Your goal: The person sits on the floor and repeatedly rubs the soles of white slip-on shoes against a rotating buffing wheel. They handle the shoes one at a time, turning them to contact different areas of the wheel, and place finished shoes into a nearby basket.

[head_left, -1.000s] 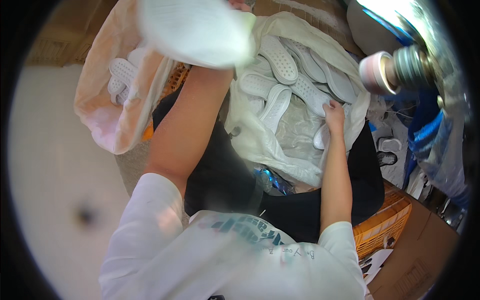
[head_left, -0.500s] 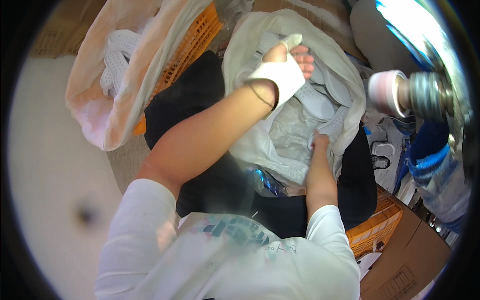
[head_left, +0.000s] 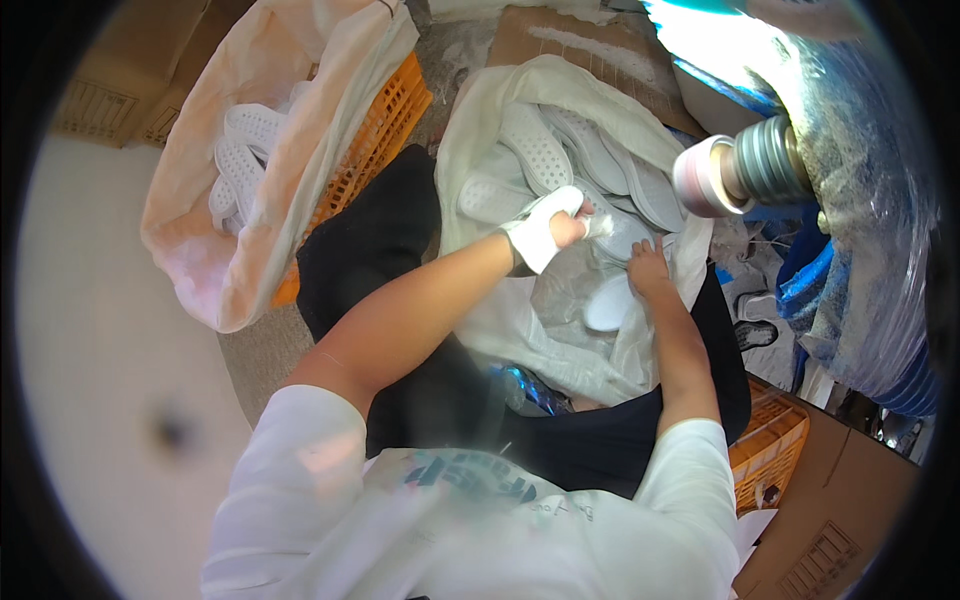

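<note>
Over the open cloth sack point(head_left: 480, 130), left hand point(head_left: 550, 225) fingers grasp a white insole point(head_left: 535, 238); right hand point(head_left: 648, 270) fingers rest released.

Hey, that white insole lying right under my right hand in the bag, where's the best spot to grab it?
Probably pinch the white insole at its narrower near end, coming from above with your right hand. It lies flat on crinkled plastic, that end bare and closest to you.

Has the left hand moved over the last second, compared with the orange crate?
Yes. The left hand has come away from above the orange crate and now rests over the white bag of insoles, to the crate's right.
</note>
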`<act>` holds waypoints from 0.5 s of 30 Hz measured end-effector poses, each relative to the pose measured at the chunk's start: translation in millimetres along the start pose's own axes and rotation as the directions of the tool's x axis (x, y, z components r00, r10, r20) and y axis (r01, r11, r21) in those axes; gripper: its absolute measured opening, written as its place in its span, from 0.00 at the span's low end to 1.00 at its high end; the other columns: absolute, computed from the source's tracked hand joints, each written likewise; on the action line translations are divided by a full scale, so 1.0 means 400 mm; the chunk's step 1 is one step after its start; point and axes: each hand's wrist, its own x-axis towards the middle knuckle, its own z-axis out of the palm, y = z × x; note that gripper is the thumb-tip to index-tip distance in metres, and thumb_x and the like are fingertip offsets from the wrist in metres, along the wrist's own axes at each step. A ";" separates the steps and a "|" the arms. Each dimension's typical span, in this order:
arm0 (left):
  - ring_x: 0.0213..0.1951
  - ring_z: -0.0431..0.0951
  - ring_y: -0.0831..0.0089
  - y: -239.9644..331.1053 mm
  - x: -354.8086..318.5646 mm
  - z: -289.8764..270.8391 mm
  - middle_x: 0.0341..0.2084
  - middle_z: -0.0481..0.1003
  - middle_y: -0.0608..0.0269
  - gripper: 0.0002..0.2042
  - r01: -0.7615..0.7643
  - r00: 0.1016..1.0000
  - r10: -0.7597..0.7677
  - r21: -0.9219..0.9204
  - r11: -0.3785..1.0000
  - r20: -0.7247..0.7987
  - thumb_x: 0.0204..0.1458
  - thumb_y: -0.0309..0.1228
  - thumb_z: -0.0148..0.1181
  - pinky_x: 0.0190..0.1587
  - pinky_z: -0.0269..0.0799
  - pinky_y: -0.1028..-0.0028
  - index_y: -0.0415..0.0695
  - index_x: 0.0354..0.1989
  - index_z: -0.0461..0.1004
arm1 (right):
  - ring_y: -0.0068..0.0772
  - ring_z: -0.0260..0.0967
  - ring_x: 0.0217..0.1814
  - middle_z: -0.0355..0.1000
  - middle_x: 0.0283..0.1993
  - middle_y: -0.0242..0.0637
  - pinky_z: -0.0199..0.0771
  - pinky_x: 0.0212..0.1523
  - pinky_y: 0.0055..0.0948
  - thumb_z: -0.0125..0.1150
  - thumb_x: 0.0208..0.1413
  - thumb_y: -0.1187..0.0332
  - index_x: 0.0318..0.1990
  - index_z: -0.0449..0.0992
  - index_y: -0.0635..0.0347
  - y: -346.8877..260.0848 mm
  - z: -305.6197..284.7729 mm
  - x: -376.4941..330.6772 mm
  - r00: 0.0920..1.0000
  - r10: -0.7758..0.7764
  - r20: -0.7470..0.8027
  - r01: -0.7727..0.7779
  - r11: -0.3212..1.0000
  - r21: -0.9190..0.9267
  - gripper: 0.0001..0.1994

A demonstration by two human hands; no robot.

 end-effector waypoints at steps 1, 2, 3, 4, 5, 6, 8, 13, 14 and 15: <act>0.53 0.71 0.59 -0.021 0.002 -0.009 0.43 0.74 0.50 0.28 -0.078 0.996 0.081 0.099 0.992 -0.030 0.48 0.44 0.67 0.57 0.66 0.67 0.33 0.50 0.71 | 0.40 0.67 0.54 0.74 0.45 0.39 0.42 0.70 0.58 0.54 0.58 0.62 0.50 0.79 0.53 0.000 -0.042 -0.004 0.999 -0.009 -0.045 0.014 0.994 0.112 0.16; 0.53 0.72 0.60 -0.033 0.002 -0.008 0.44 0.75 0.49 0.30 -0.086 0.990 0.111 0.263 0.961 -0.084 0.47 0.45 0.68 0.56 0.67 0.68 0.32 0.51 0.71 | 0.40 0.69 0.51 0.75 0.42 0.41 0.46 0.70 0.55 0.54 0.57 0.62 0.50 0.79 0.53 -0.011 -0.084 -0.026 0.998 -0.007 -0.057 0.019 0.976 0.217 0.15; 0.53 0.73 0.61 -0.039 0.003 -0.018 0.45 0.75 0.49 0.31 -0.089 0.979 0.157 0.424 0.901 -0.128 0.46 0.45 0.68 0.55 0.68 0.69 0.32 0.52 0.70 | 0.43 0.73 0.46 0.75 0.40 0.46 0.59 0.64 0.47 0.57 0.56 0.63 0.50 0.78 0.57 -0.018 -0.131 -0.054 0.950 0.134 -0.281 0.014 0.884 0.467 0.16; 0.53 0.73 0.62 -0.033 0.007 -0.033 0.47 0.75 0.49 0.33 -0.043 0.980 0.147 0.578 0.815 -0.135 0.46 0.45 0.69 0.55 0.69 0.70 0.32 0.53 0.69 | 0.44 0.73 0.47 0.75 0.42 0.48 0.61 0.63 0.47 0.58 0.55 0.64 0.52 0.77 0.58 -0.034 -0.185 -0.078 0.912 0.283 -0.296 0.007 0.713 0.701 0.17; 0.48 0.76 0.63 -0.013 0.022 -0.059 0.44 0.76 0.51 0.29 -0.201 0.960 0.238 0.236 0.951 -0.144 0.45 0.41 0.70 0.51 0.72 0.70 0.32 0.51 0.71 | 0.45 0.72 0.49 0.75 0.44 0.49 0.62 0.62 0.47 0.58 0.55 0.65 0.53 0.76 0.59 -0.053 -0.236 -0.106 0.870 0.427 -0.249 0.009 0.490 0.872 0.18; 0.43 0.78 0.64 0.019 0.038 -0.092 0.41 0.78 0.53 0.25 -0.313 0.945 0.294 -0.140 0.939 -0.145 0.45 0.37 0.70 0.47 0.75 0.70 0.33 0.48 0.73 | 0.45 0.72 0.50 0.75 0.46 0.51 0.64 0.60 0.46 0.58 0.55 0.65 0.54 0.75 0.59 -0.072 -0.283 -0.139 0.810 0.540 -0.228 0.102 0.254 0.962 0.19; 0.40 0.80 0.66 0.101 0.058 -0.149 0.39 0.78 0.56 0.19 -0.440 0.888 0.447 -0.488 0.754 -0.109 0.51 0.32 0.65 0.44 0.76 0.72 0.33 0.47 0.73 | 0.43 0.72 0.53 0.75 0.49 0.51 0.67 0.58 0.41 0.58 0.54 0.68 0.56 0.73 0.61 -0.111 -0.355 -0.214 0.818 0.545 -0.186 0.155 0.103 0.983 0.20; 0.39 0.80 0.70 0.269 0.018 -0.206 0.38 0.78 0.56 0.14 -0.105 0.983 0.183 -0.853 0.511 -0.011 0.57 0.33 0.58 0.44 0.77 0.72 0.35 0.45 0.74 | 0.36 0.73 0.53 0.74 0.52 0.48 0.70 0.56 0.32 0.57 0.54 0.74 0.59 0.68 0.71 -0.133 -0.385 -0.419 0.789 0.598 -0.141 0.535 -0.555 0.637 0.24; 0.39 0.80 0.70 0.286 0.011 -0.186 0.39 0.78 0.56 0.13 -0.048 0.993 0.116 -0.942 0.332 -0.009 0.58 0.33 0.57 0.45 0.77 0.71 0.36 0.45 0.74 | 0.37 0.74 0.51 0.73 0.53 0.47 0.72 0.54 0.31 0.56 0.54 0.75 0.59 0.66 0.74 -0.128 -0.380 -0.452 0.761 0.646 -0.055 0.576 -0.634 0.517 0.23; 0.42 0.80 0.68 0.291 -0.011 -0.132 0.42 0.77 0.55 0.16 -0.419 0.904 0.281 -0.543 0.728 -0.321 0.62 0.38 0.52 0.47 0.77 0.69 0.37 0.47 0.73 | 0.35 0.74 0.50 0.73 0.52 0.48 0.72 0.54 0.30 0.56 0.54 0.75 0.58 0.67 0.75 -0.111 -0.374 -0.489 0.748 0.664 0.004 0.557 -0.631 0.541 0.23</act>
